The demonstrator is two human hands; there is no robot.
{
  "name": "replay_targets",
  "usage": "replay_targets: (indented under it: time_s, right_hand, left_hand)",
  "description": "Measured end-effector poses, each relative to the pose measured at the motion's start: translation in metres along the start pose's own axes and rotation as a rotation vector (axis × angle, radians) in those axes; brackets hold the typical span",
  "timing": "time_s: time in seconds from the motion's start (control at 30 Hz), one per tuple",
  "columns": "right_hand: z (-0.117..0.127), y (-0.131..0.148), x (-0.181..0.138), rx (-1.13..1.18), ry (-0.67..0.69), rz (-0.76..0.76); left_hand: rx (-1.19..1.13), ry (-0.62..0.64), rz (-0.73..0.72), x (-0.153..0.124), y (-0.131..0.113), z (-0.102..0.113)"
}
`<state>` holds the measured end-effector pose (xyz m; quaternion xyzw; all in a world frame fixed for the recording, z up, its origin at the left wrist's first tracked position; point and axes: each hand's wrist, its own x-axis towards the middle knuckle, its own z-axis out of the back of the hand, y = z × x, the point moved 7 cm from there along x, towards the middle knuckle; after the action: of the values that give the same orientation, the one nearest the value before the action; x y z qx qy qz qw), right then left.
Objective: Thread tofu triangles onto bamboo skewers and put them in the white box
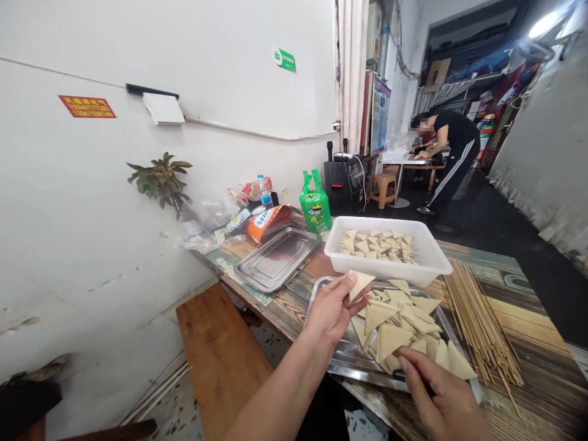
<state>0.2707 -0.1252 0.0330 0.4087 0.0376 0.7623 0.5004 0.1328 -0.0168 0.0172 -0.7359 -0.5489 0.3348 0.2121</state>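
Note:
My left hand (333, 309) pinches a pale tofu-skin triangle (361, 285) between thumb and fingers, above the left part of a metal tray (342, 361). Lower right, my right hand (441, 392) is closed on what looks like the end of a bamboo skewer, mostly hidden by the fingers. Two larger triangles, one of them a tofu-skin triangle (392, 340) just beyond my right fingertips, seem to sit along that skewer. Heaped in the tray under both hands are many loose triangles (420, 318).
A white plastic tub (390, 269) holds skewered triangles behind the tray. Bamboo skewers (482, 324) lie in a bundle at right. Farther left are another metal tray (261, 278), a green bag (315, 208) and snack packets (269, 223). A bench (220, 361) stands below; a person (452, 141) bends over a far table.

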Motion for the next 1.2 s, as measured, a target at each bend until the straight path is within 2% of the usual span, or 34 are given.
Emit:
replay_targets:
  time_s: [0.17,0.27,0.4,0.5,0.6,0.67,0.73,0.8,0.9,1.03,1.1,1.2]
  right_hand:
    - [0.003,0.003,0.004,-0.015,-0.015,0.006]
    - [0.002,0.000,0.006,-0.023,0.005,0.009]
    - [-0.005,-0.022,0.003,-0.092,0.159,-0.025]
    - [0.006,-0.042,0.008,-0.174,0.197,-0.053]
    - [0.031,-0.053,0.034,-0.276,0.146,-0.042]
    - [0.046,-0.057,0.062,-0.340,0.124,-0.044]
    - [0.049,-0.065,0.097,-0.375,0.167,-0.056]
    - [0.045,-0.077,0.132,-0.390,0.203,-0.062]
    - [0.025,-0.105,0.177,-0.394,0.287,-0.063]
    - [-0.001,-0.133,0.208,-0.358,0.350,-0.058]
    - [-0.007,-0.129,0.211,-0.315,0.359,-0.025]
    - [-0.010,-0.104,0.202,-0.240,0.372,0.052]
  left_hand:
    - [0.032,0.027,0.026,-0.008,0.008,-0.008]
    - [0.071,0.001,-0.007,-0.013,0.009,-0.010]
    - [0.145,-0.003,-0.031,-0.017,0.004,-0.007]
    - [0.276,0.048,-0.028,-0.019,0.001,-0.002]
    - [0.394,0.055,-0.083,-0.019,-0.005,0.008]
    - [0.458,0.044,-0.111,-0.018,-0.008,0.013]
    - [0.515,0.057,-0.102,-0.018,-0.007,0.016]
    - [0.559,0.077,-0.085,-0.017,-0.005,0.018]
    - [0.597,0.097,-0.072,-0.016,-0.003,0.023]
    - [0.594,0.098,-0.091,0.000,-0.009,0.031]
    - [0.532,0.054,-0.127,0.018,-0.019,0.032]
    - [0.361,-0.031,-0.177,0.051,-0.039,0.027]
